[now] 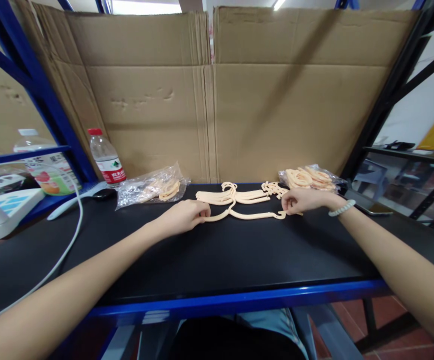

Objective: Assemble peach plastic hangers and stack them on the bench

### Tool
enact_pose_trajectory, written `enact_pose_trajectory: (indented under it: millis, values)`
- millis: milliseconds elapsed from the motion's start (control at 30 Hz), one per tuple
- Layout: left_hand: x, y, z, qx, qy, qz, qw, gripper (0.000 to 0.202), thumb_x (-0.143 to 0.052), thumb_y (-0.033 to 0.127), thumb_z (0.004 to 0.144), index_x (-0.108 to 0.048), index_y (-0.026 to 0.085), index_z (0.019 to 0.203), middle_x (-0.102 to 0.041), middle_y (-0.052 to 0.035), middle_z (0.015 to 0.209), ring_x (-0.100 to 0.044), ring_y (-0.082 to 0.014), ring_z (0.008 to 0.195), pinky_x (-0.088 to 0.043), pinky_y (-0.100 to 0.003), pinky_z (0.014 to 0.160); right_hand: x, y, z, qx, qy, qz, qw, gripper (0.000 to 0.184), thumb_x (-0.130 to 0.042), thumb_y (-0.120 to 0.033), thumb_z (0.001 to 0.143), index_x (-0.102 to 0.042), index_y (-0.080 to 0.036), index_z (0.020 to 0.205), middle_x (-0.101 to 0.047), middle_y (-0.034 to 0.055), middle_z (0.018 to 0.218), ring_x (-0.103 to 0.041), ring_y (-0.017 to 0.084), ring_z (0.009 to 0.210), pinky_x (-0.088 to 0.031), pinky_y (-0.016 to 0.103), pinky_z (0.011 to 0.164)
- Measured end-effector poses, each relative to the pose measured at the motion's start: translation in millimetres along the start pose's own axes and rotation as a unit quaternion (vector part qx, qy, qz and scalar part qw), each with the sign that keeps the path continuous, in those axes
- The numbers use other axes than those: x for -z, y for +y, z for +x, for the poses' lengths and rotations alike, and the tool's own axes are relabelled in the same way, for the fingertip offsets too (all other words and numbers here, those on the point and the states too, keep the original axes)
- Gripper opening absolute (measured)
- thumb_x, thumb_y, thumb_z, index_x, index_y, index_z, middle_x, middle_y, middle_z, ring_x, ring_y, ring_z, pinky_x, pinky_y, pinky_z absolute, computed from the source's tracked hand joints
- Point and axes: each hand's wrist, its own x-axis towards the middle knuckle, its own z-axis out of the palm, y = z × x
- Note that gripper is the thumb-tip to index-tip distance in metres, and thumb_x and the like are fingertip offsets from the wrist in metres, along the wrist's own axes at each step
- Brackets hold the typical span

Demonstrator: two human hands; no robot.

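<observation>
1. Nearest is the blue front edge (239, 301) of the black worktop (217, 262), above the person's lap; both bare forearms reach in over it.
2. At the worktop's left end, a white cable (76, 230) loops down towards the front left corner.
3. The left hand (186, 216) has its thumb and fingers pinched on the left end of a cream hanger (254, 216).
4. That hanger lies around the middle of the worktop, nearer the rear edge than the front, its two arms spread sideways and its hook pointing to the rear.
5. The right hand (301, 200) is narrow, fingers drawn together at the hanger's right end; whether they grip it I cannot tell. A pale bracelet (342, 208) circles that wrist.
6. Just behind the arms, cream strips lie in a left bundle (212, 198) and a right bundle (252, 196), the hanger's neck between them.
7. Small cream pieces (271, 189) are heaped beside the right bundle, near the rear edge.
8. Clear bags with cream parts lie along that edge: a left bag (151, 186) and a right bag (310, 178).
9. A red-capped bottle (107, 160) stands near the rear left corner, before the upright cardboard (145, 110).
</observation>
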Motion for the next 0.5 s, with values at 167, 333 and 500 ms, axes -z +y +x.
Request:
enact_pose_trajectory:
  millis: [167,333,500]
  values:
    - [0.7,-13.5,2.3,0.012,0.004,0.015,1.000,0.011,-0.051,0.017,0.080,-0.061,0.019,0.079,-0.065,-0.0034,0.078,-0.059,-0.0169,0.071,-0.042,-0.025,0.064,-4.2,0.2,4.9,0.009,0.021,0.000,1.000,0.013,-0.057,-0.023,0.066,-0.061,-0.014,0.075,-0.062,0.0050,0.069,-0.055,0.014,0.059,-0.039,0.023,0.053]
    - [-2.3,-25.5,4.4,0.011,0.021,0.016,1.000,0.010,-0.051,0.017,0.080,-0.061,0.018,0.081,-0.065,-0.0037,0.078,-0.059,-0.0170,0.071,-0.042,-0.026,0.067,-7.8,5.3,9.6,0.005,0.036,0.004,0.999,0.013,-0.055,-0.022,0.067,-0.060,-0.014,0.076,-0.061,0.0041,0.068,-0.053,0.012,0.054,-0.039,0.022,0.050]
    - [-1.1,-25.7,3.2,0.011,0.024,0.031,0.999,0.011,-0.050,0.017,0.080,-0.061,0.018,0.080,-0.064,-0.0042,0.080,-0.059,-0.0169,0.072,-0.042,-0.025,0.066,-8.6,11.5,11.1,0.042,0.034,0.014,0.998,0.013,-0.054,-0.024,0.069,-0.058,-0.014,0.077,-0.062,0.0045,0.070,-0.055,0.012,0.053,-0.041,0.022,0.049]
